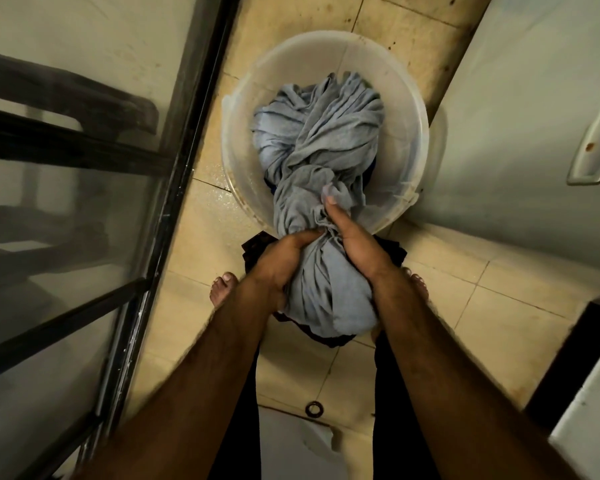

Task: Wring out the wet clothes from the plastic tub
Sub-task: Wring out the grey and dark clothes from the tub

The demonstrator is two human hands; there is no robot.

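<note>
On the tiled floor, head view: I looked straight down at a round translucent plastic tub (pixel 243 147) standing between a dark-framed glass door (pixel 84 202) on the left and a pale wall (pixel 534 116) on the right.
Cloth: I saw a pale blue-grey wet garment (pixel 312 140), twisted into a thick rope, its far end piled inside the tub and its near end drawn up over the near rim toward me.
Left hand: my left hand (pixel 281 258) was wrapped tightly round the twisted cloth just outside the tub's near rim, fingers curled over the top of the bundle.
Right hand: my right hand (pixel 355 244) gripped the same cloth from the other side, touching the left hand's fingertips, with the thumb (pixel 333 211) pressed flat along the twist and pointing toward the tub.
Bundle below the hands: the bunched near end of the cloth hung between my two forearms, over a dark garment (pixel 257 245) I could only partly see beneath it.
Tub contents: I could make out a sliver of something dark blue under the grey cloth; I could not tell what it was.
Feet: my bare left foot (pixel 224 289) stood on the tiles beside the left wrist; the toes of the right foot (pixel 418 282) showed just past the right forearm.
Floor: the tiles (pixel 201 220) near the tub's left side looked wet, and a small dark ring (pixel 314 408) lay on the floor between my legs.
</note>
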